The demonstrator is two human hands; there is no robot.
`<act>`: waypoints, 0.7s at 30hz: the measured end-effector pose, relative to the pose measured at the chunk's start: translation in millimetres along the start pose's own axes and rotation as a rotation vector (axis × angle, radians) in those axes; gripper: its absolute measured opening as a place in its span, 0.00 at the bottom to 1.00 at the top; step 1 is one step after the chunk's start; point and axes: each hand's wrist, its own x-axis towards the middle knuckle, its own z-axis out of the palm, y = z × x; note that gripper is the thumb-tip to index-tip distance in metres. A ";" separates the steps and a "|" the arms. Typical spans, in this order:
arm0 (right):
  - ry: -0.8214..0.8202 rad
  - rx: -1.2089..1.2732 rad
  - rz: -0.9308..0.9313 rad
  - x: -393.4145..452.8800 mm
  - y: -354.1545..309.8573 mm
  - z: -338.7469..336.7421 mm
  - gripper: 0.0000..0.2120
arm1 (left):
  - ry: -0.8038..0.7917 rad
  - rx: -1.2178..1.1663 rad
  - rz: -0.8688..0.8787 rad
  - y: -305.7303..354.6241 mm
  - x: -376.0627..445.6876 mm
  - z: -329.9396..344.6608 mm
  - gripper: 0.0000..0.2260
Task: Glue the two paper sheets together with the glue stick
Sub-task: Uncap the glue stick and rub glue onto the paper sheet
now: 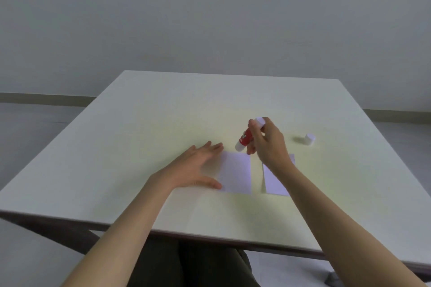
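My right hand (265,144) grips the uncapped glue stick (245,138), tip down at the far edge of the left paper sheet (235,173). My left hand (198,168) lies flat and open, pinning that sheet to the counter (163,123). I should press lightly and stroke evenly. The other paper sheet (275,182) waits just beside.

Dim flat light, soft shadows, slight blur, wide-angle distortion.

Pale square table (163,123) before a bare grey wall (210,18), grey floor (35,128).
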 end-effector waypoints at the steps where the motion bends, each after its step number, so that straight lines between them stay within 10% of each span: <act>1: -0.030 -0.042 -0.017 -0.9 -0.1 6.3 0.11 | 0.005 0.014 0.011 0.0 0.9 0.9 0.46; 21: -0.184 -0.381 -0.145 1.2 2.9 32.3 0.09 | 0.007 0.202 0.059 -0.1 7.4 3.9 0.43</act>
